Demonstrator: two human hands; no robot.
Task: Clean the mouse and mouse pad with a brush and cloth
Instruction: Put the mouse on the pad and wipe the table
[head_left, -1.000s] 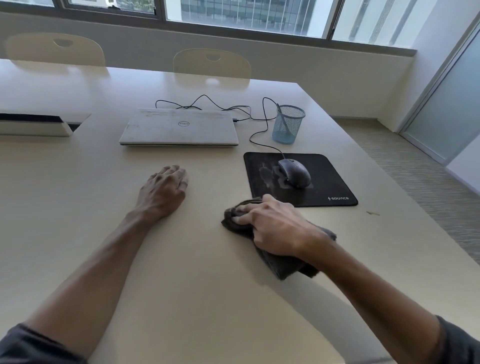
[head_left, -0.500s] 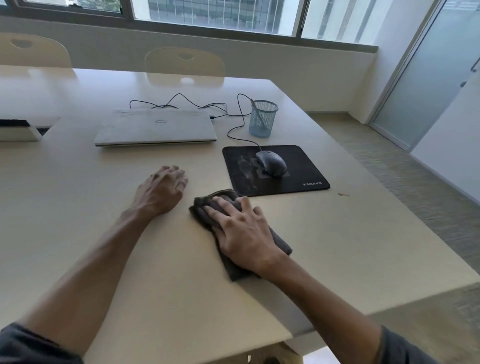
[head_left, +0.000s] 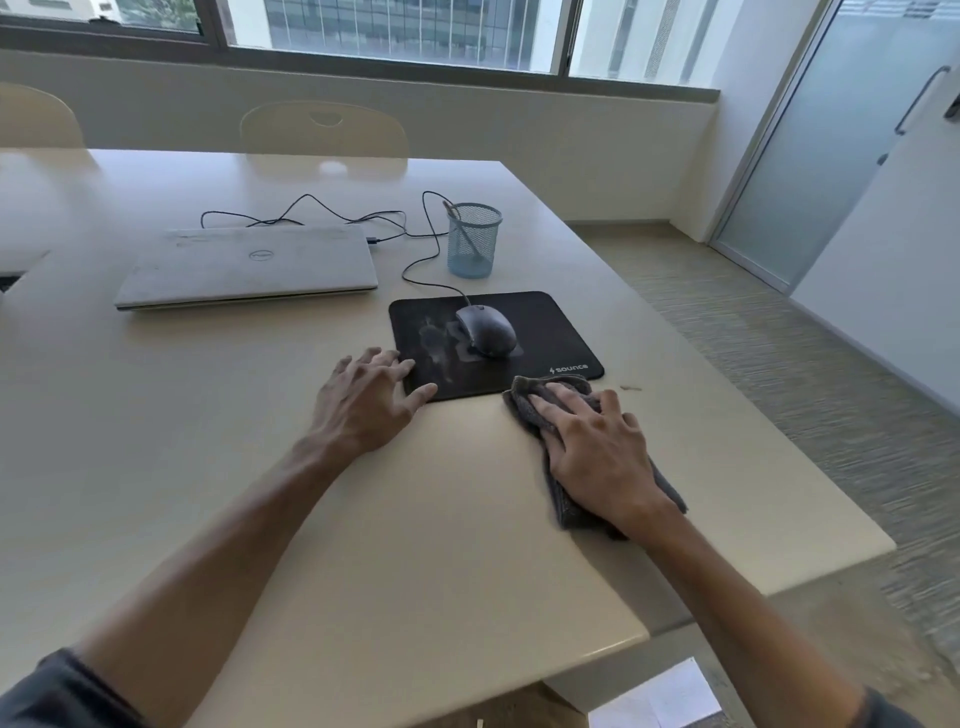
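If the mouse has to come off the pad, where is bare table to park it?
Bare table lies left of the left hand, in front of the laptop. The strip between mouse pad, mesh cup and laptop is crowded by the mouse cable.

Closed laptop (head_left: 249, 267) w/ black cable (head_left: 332, 210), blue mesh cup (head_left: 474, 240) — beige table (head_left: 156, 415), two chairs (head_left: 323, 130)

left hand (head_left: 370, 402) flat, right hand (head_left: 597, 452) flat
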